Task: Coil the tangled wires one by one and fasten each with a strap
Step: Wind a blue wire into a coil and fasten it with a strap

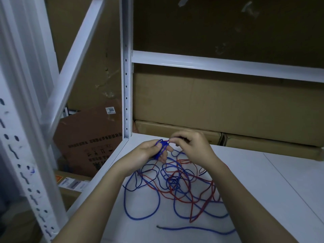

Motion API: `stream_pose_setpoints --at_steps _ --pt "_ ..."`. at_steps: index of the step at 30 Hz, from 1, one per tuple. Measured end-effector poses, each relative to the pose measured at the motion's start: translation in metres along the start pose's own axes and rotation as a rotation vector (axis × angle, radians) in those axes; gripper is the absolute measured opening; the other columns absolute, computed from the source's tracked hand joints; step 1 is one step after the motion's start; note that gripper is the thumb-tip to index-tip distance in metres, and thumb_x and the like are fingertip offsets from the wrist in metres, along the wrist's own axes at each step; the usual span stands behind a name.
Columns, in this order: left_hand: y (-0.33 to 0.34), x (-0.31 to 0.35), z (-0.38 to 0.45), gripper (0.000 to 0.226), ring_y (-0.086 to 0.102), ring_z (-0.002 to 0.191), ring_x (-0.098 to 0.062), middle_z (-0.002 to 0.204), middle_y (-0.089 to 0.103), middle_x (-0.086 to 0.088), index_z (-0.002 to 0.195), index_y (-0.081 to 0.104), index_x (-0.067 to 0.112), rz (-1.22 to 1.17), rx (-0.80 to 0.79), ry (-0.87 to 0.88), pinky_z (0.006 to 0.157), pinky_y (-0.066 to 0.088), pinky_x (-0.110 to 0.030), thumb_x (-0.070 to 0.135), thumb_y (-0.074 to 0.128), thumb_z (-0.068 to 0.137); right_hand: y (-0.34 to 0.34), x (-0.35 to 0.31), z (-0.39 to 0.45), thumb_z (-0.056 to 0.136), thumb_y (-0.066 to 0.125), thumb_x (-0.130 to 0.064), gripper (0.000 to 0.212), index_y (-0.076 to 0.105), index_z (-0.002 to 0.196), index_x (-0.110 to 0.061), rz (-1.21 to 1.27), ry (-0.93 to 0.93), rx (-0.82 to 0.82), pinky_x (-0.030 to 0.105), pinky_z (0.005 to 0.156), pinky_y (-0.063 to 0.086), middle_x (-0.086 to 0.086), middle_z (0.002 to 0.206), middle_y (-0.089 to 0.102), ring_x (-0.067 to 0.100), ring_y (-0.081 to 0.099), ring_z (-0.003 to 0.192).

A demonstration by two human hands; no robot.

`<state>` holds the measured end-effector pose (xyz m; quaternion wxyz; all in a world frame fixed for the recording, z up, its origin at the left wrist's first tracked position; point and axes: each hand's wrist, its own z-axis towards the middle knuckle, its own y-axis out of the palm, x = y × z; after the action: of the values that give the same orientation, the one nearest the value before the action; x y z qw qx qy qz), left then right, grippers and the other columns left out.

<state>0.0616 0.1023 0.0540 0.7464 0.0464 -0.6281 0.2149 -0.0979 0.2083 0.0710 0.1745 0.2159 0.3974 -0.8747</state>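
Note:
A tangle of blue, red and dark wires (177,183) lies spread on the white shelf board (263,190). My left hand (149,152) grips a small coil of blue wire (162,148) held above the tangle. My right hand (191,144) pinches the top of that coil with thumb and forefinger; what it pinches there is too small to tell. A loose blue wire end (192,228) lies near the front of the board. No strap is clearly in view.
A white perforated upright (126,85) stands at the shelf's far left corner, with a crossbeam (228,64) behind. Cardboard boxes (228,106) line the back. More boxes (91,142) lie on the floor to the left, beyond the shelf edge.

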Motion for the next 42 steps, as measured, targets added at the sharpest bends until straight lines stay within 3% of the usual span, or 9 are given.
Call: stream_pose_setpoints --at_steps 7,10,15,20,25,31,34,38,42 --pt "0.000 -0.002 -0.006 0.024 0.040 0.057 -0.010 0.062 0.040 0.004 0.090 0.052 0.002 -0.411 0.056 0.078 0.060 0.038 -0.017 0.019 0.037 0.097 0.011 0.008 0.000 0.097 0.054 -0.024 0.019 0.072 0.097 -0.027 0.130 0.153 -0.123 0.031 0.063 0.043 -0.012 0.068 0.062 0.023 0.056 0.068" --pt "0.003 -0.001 -0.004 0.029 0.043 0.057 -0.010 0.062 0.044 0.003 0.092 0.053 0.000 -0.514 0.141 0.141 0.060 0.041 -0.017 0.013 0.029 0.100 0.024 0.010 -0.007 0.100 0.049 -0.022 0.022 0.070 0.105 -0.025 0.150 0.192 -0.172 0.023 0.055 0.037 -0.008 0.066 0.060 0.008 0.045 0.053" --pt "0.012 -0.007 0.008 0.031 0.062 0.071 -0.005 0.074 0.059 0.003 0.107 0.059 0.005 -0.474 0.333 0.154 0.077 0.052 -0.017 0.013 0.029 0.104 0.046 0.008 -0.017 0.101 0.042 -0.026 0.024 0.062 0.109 -0.015 -0.061 0.253 -0.411 0.032 0.065 0.042 -0.008 0.069 0.053 0.012 0.052 0.067" --pt "0.009 -0.030 0.025 0.030 0.064 0.078 0.006 0.092 0.064 0.002 0.120 0.051 0.003 -0.038 0.482 0.137 0.083 0.048 -0.011 0.014 0.028 0.104 0.056 0.001 -0.025 0.102 0.038 -0.031 0.033 0.059 0.102 -0.006 -0.307 0.152 -0.560 0.033 0.066 0.039 0.008 0.084 0.058 0.022 0.052 0.075" --pt "0.000 -0.053 0.029 0.023 0.061 0.102 -0.009 0.104 0.065 0.006 0.119 0.049 0.022 0.270 0.353 0.057 0.100 0.044 -0.027 0.019 0.032 0.104 0.051 -0.004 -0.025 0.103 0.037 -0.019 0.023 0.053 0.114 -0.006 -0.471 -0.012 -0.621 0.029 0.065 0.033 0.013 0.097 0.060 0.019 0.046 0.075" --pt "-0.001 -0.063 0.026 0.026 0.058 0.101 -0.019 0.107 0.063 -0.001 0.114 0.055 0.015 0.603 0.187 -0.026 0.092 0.048 -0.033 0.027 0.034 0.104 0.037 0.000 -0.019 0.099 0.047 -0.035 0.032 0.066 0.096 -0.009 -0.330 0.045 -0.584 0.030 0.066 0.040 0.004 0.085 0.062 0.014 0.054 0.074" --pt "-0.001 -0.061 0.023 0.026 0.057 0.103 -0.016 0.109 0.063 0.000 0.112 0.056 0.025 0.548 0.141 -0.038 0.095 0.046 -0.035 0.033 0.033 0.103 0.024 0.002 -0.016 0.098 0.050 -0.034 0.027 0.067 0.095 -0.014 -0.249 0.071 -0.543 0.023 0.064 0.040 -0.011 0.074 0.057 0.003 0.051 0.068" --pt "0.005 -0.056 0.012 0.032 0.061 0.091 -0.004 0.095 0.066 0.009 0.102 0.061 0.026 0.386 0.039 -0.064 0.089 0.045 -0.025 0.039 0.031 0.102 0.008 0.001 -0.013 0.098 0.049 -0.025 0.022 0.069 0.097 -0.016 -0.211 0.022 -0.530 0.032 0.080 0.046 -0.004 0.093 0.064 0.011 0.056 0.087" --pt "0.013 -0.050 0.012 0.046 0.064 0.078 -0.011 0.082 0.070 0.003 0.099 0.064 0.016 0.055 -0.025 -0.054 0.078 0.048 -0.024 0.055 0.042 0.093 0.007 0.007 -0.008 0.095 0.055 -0.018 0.017 0.070 0.089 -0.014 -0.120 -0.058 -0.272 0.024 0.074 0.044 -0.017 0.079 0.055 0.001 0.053 0.079"
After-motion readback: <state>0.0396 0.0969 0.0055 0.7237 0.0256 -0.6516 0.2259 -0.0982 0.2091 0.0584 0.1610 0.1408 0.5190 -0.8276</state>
